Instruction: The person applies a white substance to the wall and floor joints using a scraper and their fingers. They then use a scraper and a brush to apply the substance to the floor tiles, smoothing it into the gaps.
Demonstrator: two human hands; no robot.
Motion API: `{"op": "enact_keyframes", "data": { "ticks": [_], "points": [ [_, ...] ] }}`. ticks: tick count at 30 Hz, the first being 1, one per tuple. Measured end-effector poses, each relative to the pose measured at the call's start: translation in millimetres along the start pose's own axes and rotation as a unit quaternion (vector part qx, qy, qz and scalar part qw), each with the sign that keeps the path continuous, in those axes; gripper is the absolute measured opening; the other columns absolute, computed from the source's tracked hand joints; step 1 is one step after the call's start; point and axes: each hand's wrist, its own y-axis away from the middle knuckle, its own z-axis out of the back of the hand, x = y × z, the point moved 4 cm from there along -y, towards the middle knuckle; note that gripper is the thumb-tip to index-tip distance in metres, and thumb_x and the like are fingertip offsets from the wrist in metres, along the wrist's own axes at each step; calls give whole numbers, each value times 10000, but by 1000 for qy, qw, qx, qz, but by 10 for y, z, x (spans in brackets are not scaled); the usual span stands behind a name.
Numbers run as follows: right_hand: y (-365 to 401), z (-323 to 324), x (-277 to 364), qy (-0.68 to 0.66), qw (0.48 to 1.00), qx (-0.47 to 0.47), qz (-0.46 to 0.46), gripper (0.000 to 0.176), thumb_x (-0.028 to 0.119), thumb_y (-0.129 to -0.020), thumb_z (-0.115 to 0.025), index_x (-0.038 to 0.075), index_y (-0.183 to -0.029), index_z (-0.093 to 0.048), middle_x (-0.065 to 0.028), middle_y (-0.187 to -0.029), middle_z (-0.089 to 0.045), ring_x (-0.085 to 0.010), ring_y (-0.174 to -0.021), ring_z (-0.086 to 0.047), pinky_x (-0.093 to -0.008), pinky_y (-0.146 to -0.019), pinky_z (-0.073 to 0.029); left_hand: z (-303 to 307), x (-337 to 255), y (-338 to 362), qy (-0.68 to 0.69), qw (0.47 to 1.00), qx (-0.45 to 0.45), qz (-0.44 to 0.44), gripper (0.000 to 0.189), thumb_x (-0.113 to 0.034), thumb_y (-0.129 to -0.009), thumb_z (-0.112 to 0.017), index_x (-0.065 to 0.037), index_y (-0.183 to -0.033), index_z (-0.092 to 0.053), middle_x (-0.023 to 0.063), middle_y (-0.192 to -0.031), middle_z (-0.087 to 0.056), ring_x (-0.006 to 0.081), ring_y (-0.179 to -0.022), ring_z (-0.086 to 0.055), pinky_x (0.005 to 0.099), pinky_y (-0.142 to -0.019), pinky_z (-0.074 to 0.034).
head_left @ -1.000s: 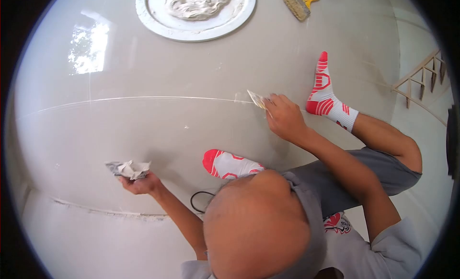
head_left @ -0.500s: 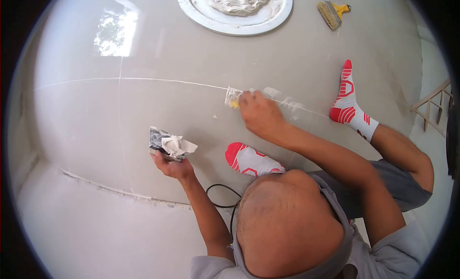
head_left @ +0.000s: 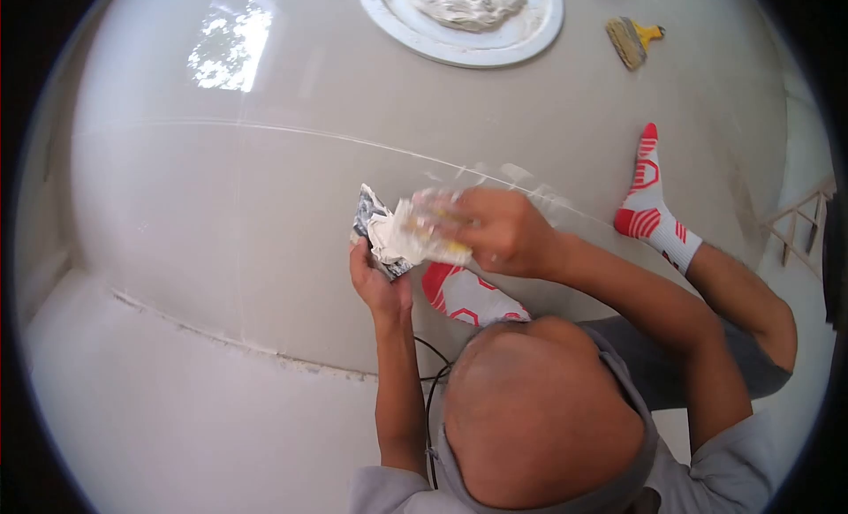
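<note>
My left hand (head_left: 382, 280) grips a dark, smeared plate (head_left: 363, 215) that bears a heap of white paste (head_left: 389, 236). Close to its right, my right hand (head_left: 508, 231) is closed around a yellow-handled scraper (head_left: 442, 236), blurred by motion and coated in white. The scraper meets or overlaps the paste; exact contact is unclear. Above both hands, a thin pale line (head_left: 380, 147) crosses the glossy floor (head_left: 300, 196), with white smears (head_left: 517, 172) along its right part.
A round white tray (head_left: 406, 44) holding more paste lies at the top. A yellow-handled brush (head_left: 629, 44) rests to its right. Two feet in red-and-white socks (head_left: 643, 183) are on the floor. A black cable (head_left: 430, 408) curves beside my left arm. A wooden frame (head_left: 799, 218) stands far right.
My right hand has moved the scraper from the floor line down to the paste. My left hand has brought the plate right and upward, towards it. The view has shifted slightly.
</note>
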Motion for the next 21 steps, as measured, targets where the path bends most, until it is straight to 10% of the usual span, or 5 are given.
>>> {"op": "enact_keyframes", "data": {
  "ticks": [3,6,10,15,21],
  "points": [
    [359,0,-3,87,989,108,-45,304,63,-620,-571,79,-921,-610,-50,-850,-571,-221,-717,-560,-318,-580,-484,-181,188,111,45,994,-21,97,252,-216,-858,-365,-31,-951,-510,64,-871,-565,175,-772,-568,304,-664,-484],
    [879,75,-190,120,954,220,-163,304,80,-641,-576,65,-943,-603,-66,-897,-579,-223,-711,-565,-337,-562,-481,-222,54,149,25,998,-20,50,229,-237,-862,-361,-63,-812,-500,12,-647,-485,82,-478,-394,186,-343,-304],
    [1295,481,-324,80,943,19,-323,233,90,-684,-560,4,-897,-598,-87,-824,-588,-223,-655,-565,-345,-529,-464,-295,-256,40,79,994,65,30,227,-250,-862,-356,-63,-911,-475,23,-649,-491,80,-454,-380,192,-328,-281],
    [2122,702,-586,10,726,-23,-687,164,121,-720,-543,-34,-731,-594,-166,-580,-563,-293,-549,-570,-353,-514,-438,-113,-535,-155,138,984,112,-29,186,-208,-860,-371,-56,-945,-437,7,-635,-486,62,-435,-376,161,-338,-288],
    [1830,277,-787,43,693,4,-720,160,118,-694,-534,-35,-662,-568,-183,-578,-568,-313,-552,-574,-398,-537,-444,2,-609,-173,126,982,127,-64,143,-168,-872,-366,-46,-890,-438,9,-664,-489,74,-475,-414,167,-372,-347]
  ]
}}
